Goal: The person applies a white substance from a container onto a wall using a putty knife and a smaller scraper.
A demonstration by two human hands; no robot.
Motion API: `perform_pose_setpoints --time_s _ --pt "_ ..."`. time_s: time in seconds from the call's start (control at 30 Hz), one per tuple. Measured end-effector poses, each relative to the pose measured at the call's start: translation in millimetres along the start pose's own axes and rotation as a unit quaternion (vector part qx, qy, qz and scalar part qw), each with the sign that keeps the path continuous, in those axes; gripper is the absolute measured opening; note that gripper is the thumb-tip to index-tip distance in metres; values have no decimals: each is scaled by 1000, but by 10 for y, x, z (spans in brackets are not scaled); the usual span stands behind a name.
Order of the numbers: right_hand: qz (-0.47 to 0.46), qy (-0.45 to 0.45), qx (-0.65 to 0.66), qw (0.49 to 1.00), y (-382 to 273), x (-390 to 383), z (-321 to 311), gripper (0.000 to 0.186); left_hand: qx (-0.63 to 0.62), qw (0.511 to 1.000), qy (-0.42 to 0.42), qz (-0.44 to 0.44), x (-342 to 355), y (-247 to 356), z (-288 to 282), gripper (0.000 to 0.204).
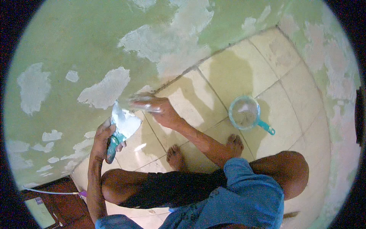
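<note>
My left hand (103, 139) grips the teal handle of a putty trowel (121, 128) whose blade is loaded with white filler, held close to the green wall (76, 42). My right hand (154, 107) reaches out to the base of the wall near the floor joint, fingers smeared with white filler and blurred; whether it holds a tool I cannot tell. White filler patches (105, 89) dot the wall just above both hands. I am crouching, with bare feet on the tiles.
A teal plastic scoop (246, 113) with filler residue sits on the cream tiled floor (244, 68) to the right of my feet. A second patched wall (335, 76) rises at the right. A brown piece of furniture with a cable (49, 192) is at lower left.
</note>
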State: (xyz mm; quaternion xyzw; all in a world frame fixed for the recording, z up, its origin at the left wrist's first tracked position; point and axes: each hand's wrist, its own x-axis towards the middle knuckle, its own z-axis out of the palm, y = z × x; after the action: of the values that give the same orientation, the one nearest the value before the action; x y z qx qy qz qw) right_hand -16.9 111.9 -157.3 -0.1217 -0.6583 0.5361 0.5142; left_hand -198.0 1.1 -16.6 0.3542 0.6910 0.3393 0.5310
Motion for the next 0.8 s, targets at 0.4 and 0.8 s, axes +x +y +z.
perform_pose_setpoints --time_s 0.4,0.8 --pt "-45 12 -110 993 43 50 -32 64 7 1000 -14 12 5 27 32 54" --pt "275 101 -32 956 461 -110 -155 26 20 998 -36 45 20 122 -60 37"
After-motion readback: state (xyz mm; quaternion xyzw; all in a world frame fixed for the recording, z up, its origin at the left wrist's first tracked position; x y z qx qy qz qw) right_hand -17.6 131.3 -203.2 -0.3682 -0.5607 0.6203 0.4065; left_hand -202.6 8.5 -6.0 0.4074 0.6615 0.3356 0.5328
